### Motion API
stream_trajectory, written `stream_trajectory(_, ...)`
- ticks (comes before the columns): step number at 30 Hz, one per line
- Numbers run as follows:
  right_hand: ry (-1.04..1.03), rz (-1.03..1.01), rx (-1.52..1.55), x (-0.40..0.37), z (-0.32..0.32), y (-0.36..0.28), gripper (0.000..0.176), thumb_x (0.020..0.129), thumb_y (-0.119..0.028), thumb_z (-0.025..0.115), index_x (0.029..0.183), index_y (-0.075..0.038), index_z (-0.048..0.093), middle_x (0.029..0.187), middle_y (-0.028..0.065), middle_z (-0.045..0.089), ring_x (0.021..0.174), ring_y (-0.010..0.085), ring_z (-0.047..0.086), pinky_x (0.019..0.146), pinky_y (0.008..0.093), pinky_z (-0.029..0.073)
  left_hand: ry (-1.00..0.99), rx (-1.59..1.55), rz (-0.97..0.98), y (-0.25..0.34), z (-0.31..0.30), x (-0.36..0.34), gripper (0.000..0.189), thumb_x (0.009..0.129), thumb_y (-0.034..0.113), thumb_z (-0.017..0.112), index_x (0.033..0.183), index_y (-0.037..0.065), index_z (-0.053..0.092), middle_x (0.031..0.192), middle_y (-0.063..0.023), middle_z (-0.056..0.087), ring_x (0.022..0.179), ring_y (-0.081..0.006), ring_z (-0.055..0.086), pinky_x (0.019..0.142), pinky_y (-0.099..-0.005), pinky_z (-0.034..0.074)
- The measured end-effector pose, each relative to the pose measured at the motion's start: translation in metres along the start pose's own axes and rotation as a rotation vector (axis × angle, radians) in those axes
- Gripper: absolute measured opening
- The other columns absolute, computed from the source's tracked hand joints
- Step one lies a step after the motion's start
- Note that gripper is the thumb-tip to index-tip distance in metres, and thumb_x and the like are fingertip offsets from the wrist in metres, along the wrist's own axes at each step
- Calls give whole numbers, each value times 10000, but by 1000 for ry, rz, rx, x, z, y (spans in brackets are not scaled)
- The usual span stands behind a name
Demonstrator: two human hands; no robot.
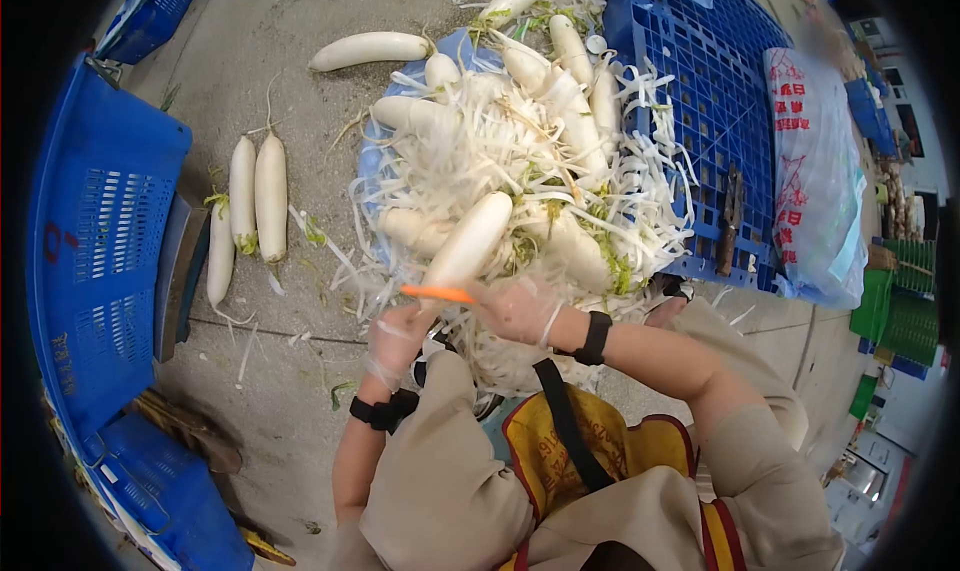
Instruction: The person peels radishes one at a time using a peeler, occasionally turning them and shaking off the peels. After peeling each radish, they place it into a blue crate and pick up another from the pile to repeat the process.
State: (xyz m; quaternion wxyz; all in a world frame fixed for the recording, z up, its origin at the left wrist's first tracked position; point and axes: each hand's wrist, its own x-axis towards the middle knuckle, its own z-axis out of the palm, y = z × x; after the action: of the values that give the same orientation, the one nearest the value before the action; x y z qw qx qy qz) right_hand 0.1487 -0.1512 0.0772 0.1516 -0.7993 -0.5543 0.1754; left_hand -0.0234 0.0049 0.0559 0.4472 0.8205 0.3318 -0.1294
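Observation:
A white radish (470,239) slants up and away over the heap, its lower end in my gloved left hand (398,339). The fingers of that hand are closed round it. My right hand (515,311), in a thin clear glove, is closed on an orange-handled tool (437,293) lying across the radish near its lower end. The tool's working part is hard to make out. Beneath and beyond, long white peelings (650,196) and several radishes (575,121) are piled on blue plastic (370,166).
Three radishes (270,196) lie on the concrete at left, beside a large blue crate (110,191). Another radish (370,51) lies beyond the heap. At right, a blue pallet (700,101) carries a knife (731,221) and a printed plastic bag (815,181).

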Motion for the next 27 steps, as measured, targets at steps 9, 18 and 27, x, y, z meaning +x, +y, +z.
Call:
stream_trajectory(9, 33, -29, -52, -2, -8, 3, 209, 880, -301, 495, 933, -135, 610, 621, 73, 620, 488, 253, 593, 429, 379, 459, 235, 81, 285, -2, 4, -9, 125, 790, 141, 615, 802, 21, 647, 666, -180, 572, 611, -328, 572, 545, -390, 431)
stream_trajectory(18, 65, 322, -130, 16, -2, 51, 239, 862, -325, 519, 985, -131, 586, 533, 80, 563, 452, 279, 575, 422, 415, 456, 335, 215, 367, 7, -3, -9, 86, 786, 133, 635, 800, 49, 648, 676, -133, 578, 657, -320, 582, 585, -418, 463)
stream_trajectory(27, -64, 521, -25, 18, -21, 61, 249, 878, -335, 466, 962, -150, 609, 618, 92, 619, 576, 289, 621, 544, 427, 489, 379, 405, 509, 5, -14, -9, 77, 775, 135, 637, 798, 67, 611, 657, -93, 537, 632, -276, 562, 555, -382, 455)
